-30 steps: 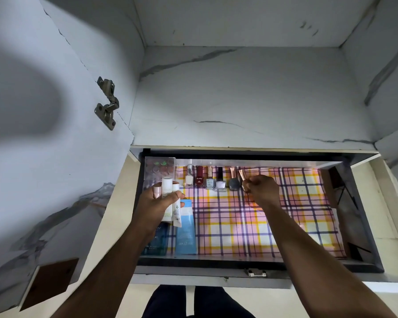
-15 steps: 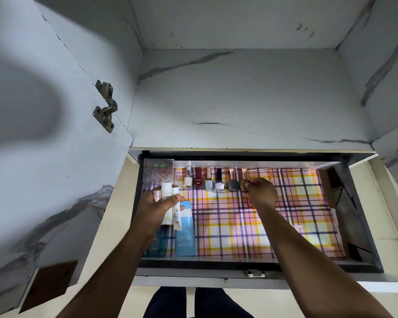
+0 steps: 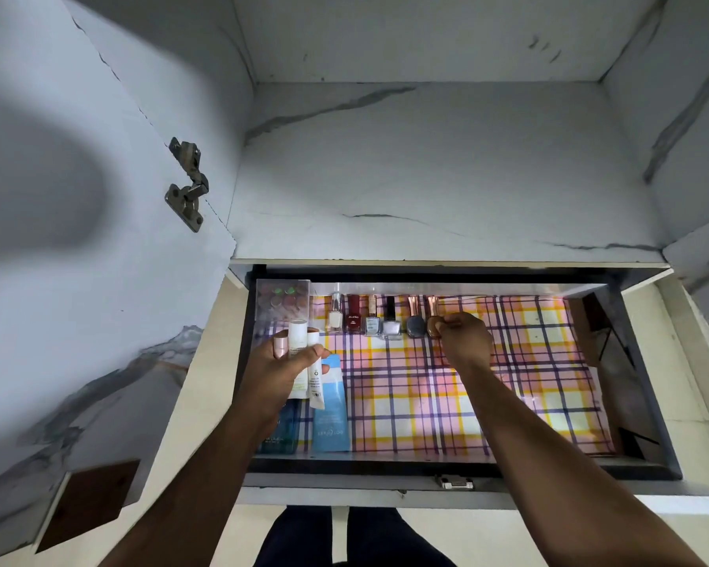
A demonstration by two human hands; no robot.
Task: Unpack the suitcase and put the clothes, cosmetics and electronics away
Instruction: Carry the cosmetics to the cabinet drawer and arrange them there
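An open drawer (image 3: 639, 362) lined with plaid paper holds cosmetics. Several nail polish bottles (image 3: 371, 319) stand in a row along its back wall. My right hand (image 3: 463, 341) pinches the brown rose-gold-capped bottle (image 3: 432, 321) at the row's right end, set upright on the liner. My left hand (image 3: 281, 370) holds a bundle of small white tubes (image 3: 306, 362) above the drawer's left side. Below it lie a light blue tube (image 3: 331, 419) and a dark teal tube (image 3: 285, 431). A clear eyeshadow palette (image 3: 281, 298) leans in the back left corner.
A marble-pattern shelf (image 3: 447, 169) lies above the drawer inside the wardrobe. The open door (image 3: 78, 239) with its hinge (image 3: 187, 184) stands at the left. The drawer's right half shows bare plaid liner (image 3: 508, 382). A latch (image 3: 453, 482) sits on the drawer front.
My right hand has tilted the brown bottle upright and set it down beside the grey one at the row's end. My left hand has barely moved.
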